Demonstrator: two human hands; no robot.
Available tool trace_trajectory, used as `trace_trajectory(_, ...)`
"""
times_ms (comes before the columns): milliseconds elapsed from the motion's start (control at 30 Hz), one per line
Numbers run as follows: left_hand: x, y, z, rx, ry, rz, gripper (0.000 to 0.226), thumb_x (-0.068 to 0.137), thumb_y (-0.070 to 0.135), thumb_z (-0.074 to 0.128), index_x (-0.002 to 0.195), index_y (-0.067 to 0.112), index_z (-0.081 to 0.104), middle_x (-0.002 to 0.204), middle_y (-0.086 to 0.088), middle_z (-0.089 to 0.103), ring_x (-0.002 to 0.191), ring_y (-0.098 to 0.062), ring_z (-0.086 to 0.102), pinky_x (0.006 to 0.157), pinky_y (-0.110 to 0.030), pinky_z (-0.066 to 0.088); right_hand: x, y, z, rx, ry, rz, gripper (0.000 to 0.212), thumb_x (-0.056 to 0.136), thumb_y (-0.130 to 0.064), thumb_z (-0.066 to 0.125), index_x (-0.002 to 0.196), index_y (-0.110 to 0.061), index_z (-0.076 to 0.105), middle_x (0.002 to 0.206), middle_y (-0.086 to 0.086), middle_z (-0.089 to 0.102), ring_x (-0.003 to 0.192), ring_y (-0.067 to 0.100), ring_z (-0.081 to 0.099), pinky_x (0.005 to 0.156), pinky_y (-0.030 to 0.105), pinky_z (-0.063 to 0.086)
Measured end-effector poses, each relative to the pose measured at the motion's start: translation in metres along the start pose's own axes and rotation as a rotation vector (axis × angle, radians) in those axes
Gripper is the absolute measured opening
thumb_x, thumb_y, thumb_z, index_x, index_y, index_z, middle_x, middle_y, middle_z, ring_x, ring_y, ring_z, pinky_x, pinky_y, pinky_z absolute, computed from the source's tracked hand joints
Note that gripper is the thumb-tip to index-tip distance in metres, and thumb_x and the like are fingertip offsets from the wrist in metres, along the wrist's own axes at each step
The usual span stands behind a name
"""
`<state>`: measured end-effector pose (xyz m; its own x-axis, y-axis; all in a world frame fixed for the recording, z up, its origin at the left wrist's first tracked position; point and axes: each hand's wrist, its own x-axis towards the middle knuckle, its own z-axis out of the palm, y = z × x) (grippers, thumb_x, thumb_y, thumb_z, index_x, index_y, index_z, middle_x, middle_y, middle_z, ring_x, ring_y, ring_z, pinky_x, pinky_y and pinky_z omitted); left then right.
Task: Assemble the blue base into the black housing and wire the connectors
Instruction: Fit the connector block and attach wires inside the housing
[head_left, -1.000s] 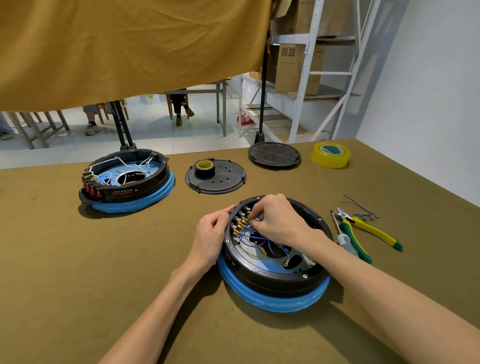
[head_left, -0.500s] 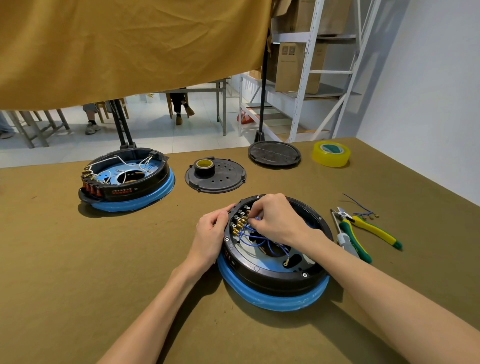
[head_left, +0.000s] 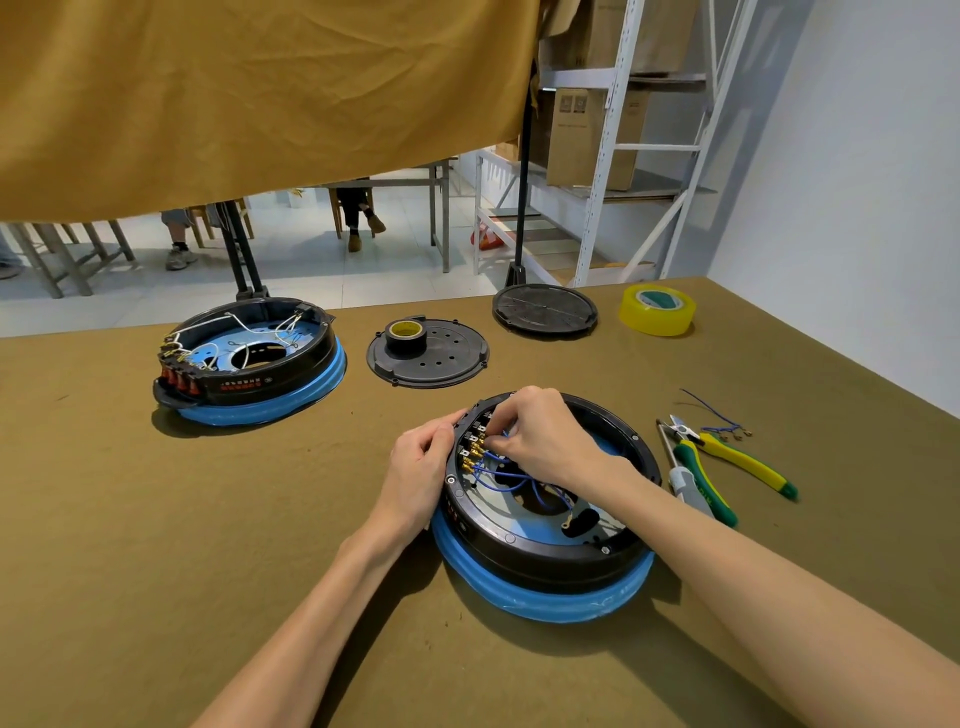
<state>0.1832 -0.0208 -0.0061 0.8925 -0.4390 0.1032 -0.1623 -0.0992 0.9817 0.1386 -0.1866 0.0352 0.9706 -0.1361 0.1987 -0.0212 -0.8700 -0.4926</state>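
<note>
**Operator:** Two hands are on the near unit. My left hand (head_left: 421, 467) has its fingers curled against the outer left rim of the black housing (head_left: 550, 558), thumb up by the top edge. My right hand (head_left: 540, 441) reaches inside, fingertips pinched on a blue wire (head_left: 493, 480) at the row of brass connectors (head_left: 474, 453) along the left inner wall.

**Observer:** Where does the blue base sit?

**Operator:** Already in the housing; the blue base (head_left: 545, 597) shows as a ring beneath it, near the middle of the table (head_left: 156, 571). Inside I see loops of blue wire and one loose ring terminal (head_left: 567, 519).

**Observer:** Room to move?

**Operator:** Bare cloth lies to my left and toward me. On the right, the pliers (head_left: 737, 457) and a screwdriver (head_left: 685, 480) lie just beside the housing, with spare blue wires (head_left: 717, 418) behind them, and the table's right edge runs near the white wall.

**Observer:** And farther back?

**Operator:** A second housing (head_left: 249, 364) on its own blue base holds white wires (head_left: 244, 325). A perforated black plate (head_left: 431, 358) carries a roll of black tape (head_left: 406, 335); beyond are a black lid (head_left: 544, 310) and a yellow tape roll (head_left: 657, 310), near the far edge.
</note>
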Motion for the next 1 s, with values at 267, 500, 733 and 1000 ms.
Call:
trace_trajectory(267, -0.001, -0.004, 0.004, -0.027, 0.034, 0.003, 0.035, 0.11, 0.023, 0.042, 0.136, 0.012, 0.063, 0.141, -0.008, 0.063, 0.131, -0.021, 0.058, 0.11, -0.052, 0.048, 0.003, 0.01, -0.017, 0.323, -0.109, 0.305, 0.026, 0.086, -0.012, 0.08, 0.109, -0.003, 0.069, 0.088, 0.01, 0.076, 0.072, 0.013, 0.076, 0.071, 0.029, 0.064)
trace_trajectory(500, 0.0, -0.005, 0.004, -0.019, 0.03, 0.008, 0.036, 0.109, 0.024, 0.044, 0.137, 0.011, 0.062, 0.14, -0.008, 0.064, 0.13, -0.021, 0.058, 0.109, -0.052, 0.048, 0.014, 0.004, -0.009, 0.4, -0.008, 0.406, 0.006, 0.088, -0.004, 0.077, 0.083, -0.004, 0.078, 0.078, 0.012, 0.075, 0.054, 0.011, 0.071, 0.058, 0.023, 0.059)
trace_trajectory(733, -0.003, 0.0, 0.007, -0.053, 0.014, -0.028, 0.034, 0.109, 0.022, 0.046, 0.137, 0.013, 0.063, 0.136, -0.007, 0.066, 0.122, -0.019, 0.064, 0.101, -0.046, 0.056, 0.007, 0.001, -0.008, 0.234, 0.027, 0.295, 0.008, 0.094, -0.01, 0.072, 0.091, -0.006, 0.078, 0.077, 0.008, 0.075, 0.065, 0.014, 0.074, 0.06, 0.024, 0.061)
trace_trajectory(1000, 0.004, 0.016, 0.007, 0.122, -0.029, -0.009, 0.044, 0.097, 0.014, 0.068, 0.139, 0.02, 0.062, 0.127, 0.003, 0.067, 0.112, -0.01, 0.067, 0.088, -0.033, 0.062, -0.016, 0.006, -0.023, 0.078, 0.047, 0.177, 0.018, 0.094, -0.018, 0.067, 0.101, -0.009, 0.081, 0.09, 0.008, 0.077, 0.084, 0.019, 0.071, 0.079, 0.044, 0.062)
